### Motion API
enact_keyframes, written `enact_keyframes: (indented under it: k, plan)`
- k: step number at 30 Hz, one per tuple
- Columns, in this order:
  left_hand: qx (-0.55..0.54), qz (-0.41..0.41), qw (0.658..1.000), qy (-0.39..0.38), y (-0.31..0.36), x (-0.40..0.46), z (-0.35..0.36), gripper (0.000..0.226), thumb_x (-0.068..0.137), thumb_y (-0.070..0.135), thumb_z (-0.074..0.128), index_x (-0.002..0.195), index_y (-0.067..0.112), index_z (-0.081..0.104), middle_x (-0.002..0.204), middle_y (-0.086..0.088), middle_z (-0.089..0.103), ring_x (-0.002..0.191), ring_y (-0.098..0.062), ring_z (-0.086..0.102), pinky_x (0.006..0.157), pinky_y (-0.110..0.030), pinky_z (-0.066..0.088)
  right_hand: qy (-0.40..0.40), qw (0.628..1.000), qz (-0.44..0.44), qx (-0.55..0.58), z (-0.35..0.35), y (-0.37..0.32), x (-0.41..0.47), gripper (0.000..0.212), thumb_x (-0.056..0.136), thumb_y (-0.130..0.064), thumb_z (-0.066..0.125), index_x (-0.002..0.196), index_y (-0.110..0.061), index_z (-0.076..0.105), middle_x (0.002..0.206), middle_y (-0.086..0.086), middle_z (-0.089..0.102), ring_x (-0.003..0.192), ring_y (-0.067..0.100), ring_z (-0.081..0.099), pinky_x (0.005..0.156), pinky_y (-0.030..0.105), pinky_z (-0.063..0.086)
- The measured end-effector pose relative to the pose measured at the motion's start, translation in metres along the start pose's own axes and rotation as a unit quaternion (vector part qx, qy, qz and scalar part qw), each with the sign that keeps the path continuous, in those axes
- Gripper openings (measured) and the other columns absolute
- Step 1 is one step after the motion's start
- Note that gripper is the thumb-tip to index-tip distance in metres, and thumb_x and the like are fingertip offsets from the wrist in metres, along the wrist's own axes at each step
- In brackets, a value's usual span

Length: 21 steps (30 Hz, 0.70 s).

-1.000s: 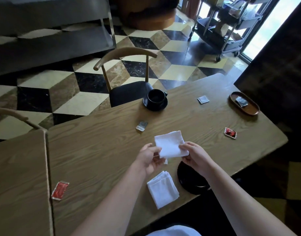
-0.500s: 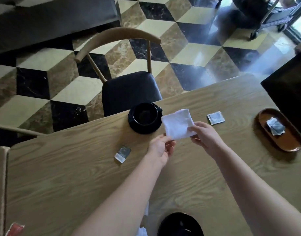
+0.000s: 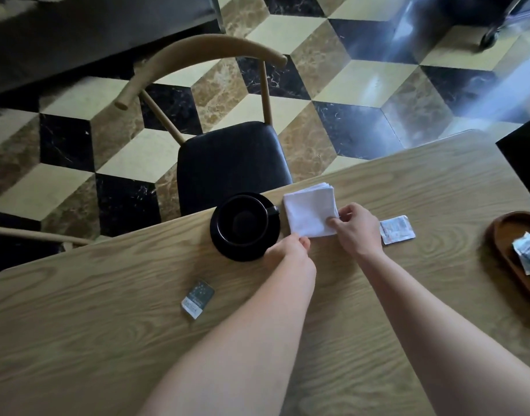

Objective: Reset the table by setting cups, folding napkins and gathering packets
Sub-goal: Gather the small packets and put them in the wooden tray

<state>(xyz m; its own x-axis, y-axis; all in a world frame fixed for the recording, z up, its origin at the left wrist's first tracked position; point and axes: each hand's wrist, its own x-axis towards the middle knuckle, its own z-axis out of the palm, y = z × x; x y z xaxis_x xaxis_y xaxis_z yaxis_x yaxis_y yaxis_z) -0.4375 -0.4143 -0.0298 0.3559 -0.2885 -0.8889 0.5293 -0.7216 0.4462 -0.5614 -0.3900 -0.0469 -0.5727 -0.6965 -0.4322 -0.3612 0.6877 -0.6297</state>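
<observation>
Here our right hand [image 3: 355, 228] pinches the folded napkin [image 3: 310, 211] at its near right corner, flat by the table's [image 3: 107, 340] far edge; our left hand [image 3: 289, 250], fingers curled, touches its near edge, the black cup [image 3: 242, 225] just left.

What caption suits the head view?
Both hands, left hand and right hand, set a folded white napkin beside the black cup on its saucer.

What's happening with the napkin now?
Both hands, left and right, pinch the folded napkin beside the cup. Nothing in the way.
</observation>
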Motion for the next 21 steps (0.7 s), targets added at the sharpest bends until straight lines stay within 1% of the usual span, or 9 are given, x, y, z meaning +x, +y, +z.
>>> enact_keyframes:
  k: [3, 6, 8, 10, 11, 14, 16, 18, 21]
  plan:
    - [0.01, -0.01, 1.0, -0.008, 0.0, 0.0, -0.001, 0.024, 0.08, -0.014, 0.068, 0.065, -0.005, 0.051, 0.044, -0.012, 0.054, 0.035, -0.019, 0.051, 0.03, -0.019, 0.044, -0.001, 1.0, 0.0, -0.014, 0.0, -0.001, -0.002, 0.025, 0.083, -0.027, 0.074, 0.102, -0.013, 0.065, 0.102, 0.006, 0.069, 0.1, 0.028, 0.062, 0.077, 0.033, 0.04]
    - [0.036, -0.018, 0.999, -0.035, 0.0, -0.011, -0.023, 0.025, 0.086, -0.006, 0.067, 0.068, -0.001, 0.051, 0.056, -0.011, 0.056, 0.047, -0.021, 0.057, 0.036, -0.022, 0.051, 0.03, 1.0, 0.006, 0.003, 0.0, -0.004, -0.023, 0.042, 0.084, -0.03, 0.076, 0.116, -0.009, 0.061, 0.115, 0.01, 0.061, 0.106, 0.027, 0.059, 0.088, 0.036, 0.044]
    - [0.081, -0.003, 0.995, -0.061, -0.001, -0.019, -0.054, 0.014, 0.085, -0.002, 0.067, 0.074, -0.001, 0.059, 0.061, -0.01, 0.059, 0.049, -0.02, 0.061, 0.044, -0.024, 0.054, 0.092, 0.995, -0.017, 0.021, 0.006, -0.007, -0.055, 0.039, 0.085, -0.027, 0.074, 0.117, -0.009, 0.06, 0.115, 0.011, 0.059, 0.108, 0.029, 0.056, 0.095, 0.038, 0.043]
    - [0.146, 0.06, 0.984, -0.084, -0.004, -0.023, -0.101, 0.006, 0.084, 0.004, 0.066, 0.079, 0.006, 0.064, 0.062, -0.007, 0.063, 0.049, -0.016, 0.062, 0.047, -0.023, 0.051, 0.13, 0.988, -0.062, 0.053, 0.023, -0.009, -0.101, 0.027, 0.087, -0.022, 0.071, 0.109, -0.012, 0.06, 0.106, 0.006, 0.058, 0.1, 0.027, 0.056, 0.092, 0.037, 0.044]
    - [0.183, 0.094, 0.973, -0.103, -0.006, -0.023, -0.129, 0.005, 0.084, 0.007, 0.064, 0.079, 0.009, 0.065, 0.063, -0.005, 0.065, 0.05, -0.015, 0.062, 0.047, -0.022, 0.049, 0.122, 0.986, -0.081, 0.079, 0.034, -0.01, -0.128, 0.021, 0.087, -0.019, 0.071, 0.105, -0.015, 0.06, 0.101, 0.002, 0.057, 0.093, 0.023, 0.057, 0.088, 0.036, 0.047]
    - [0.278, 0.153, 0.935, -0.161, -0.007, -0.019, -0.224, 0.014, 0.087, 0.006, 0.057, 0.079, 0.013, 0.067, 0.063, -0.001, 0.067, 0.051, -0.013, 0.061, 0.048, -0.024, 0.046, 0.001, 0.986, -0.129, 0.108, 0.077, -0.01, -0.213, 0.013, 0.087, -0.012, 0.07, 0.089, -0.022, 0.062, 0.088, -0.006, 0.062, 0.078, 0.008, 0.061, 0.074, 0.024, 0.049]
    - [0.31, 0.167, 0.92, -0.172, -0.006, -0.013, -0.286, 0.027, 0.088, 0.0, 0.054, 0.07, 0.017, 0.062, 0.058, -0.001, 0.063, 0.048, -0.014, 0.055, 0.05, -0.027, 0.043, -0.099, 0.981, -0.133, 0.1, 0.106, -0.005, -0.267, 0.014, 0.086, -0.01, 0.07, 0.083, -0.022, 0.063, 0.08, -0.008, 0.066, 0.074, 0.004, 0.063, 0.068, 0.021, 0.05]
    - [0.332, 0.177, 0.912, -0.164, -0.001, -0.007, -0.345, 0.032, 0.089, -0.003, 0.054, 0.066, 0.019, 0.057, 0.057, -0.001, 0.059, 0.05, -0.015, 0.053, 0.053, -0.027, 0.044, -0.178, 0.973, -0.12, 0.088, 0.133, 0.001, -0.314, 0.016, 0.084, -0.009, 0.07, 0.081, -0.024, 0.063, 0.073, -0.007, 0.068, 0.07, 0.005, 0.065, 0.064, 0.018, 0.049]
    - [0.328, 0.183, 0.914, -0.15, 0.012, -0.002, -0.42, 0.023, 0.09, -0.005, 0.055, 0.073, 0.012, 0.056, 0.056, -0.004, 0.06, 0.049, -0.016, 0.054, 0.045, -0.022, 0.043, -0.245, 0.962, -0.108, 0.058, 0.167, 0.005, -0.37, 0.016, 0.082, -0.006, 0.069, 0.081, -0.022, 0.064, 0.07, -0.005, 0.069, 0.067, 0.006, 0.065, 0.062, 0.016, 0.047]
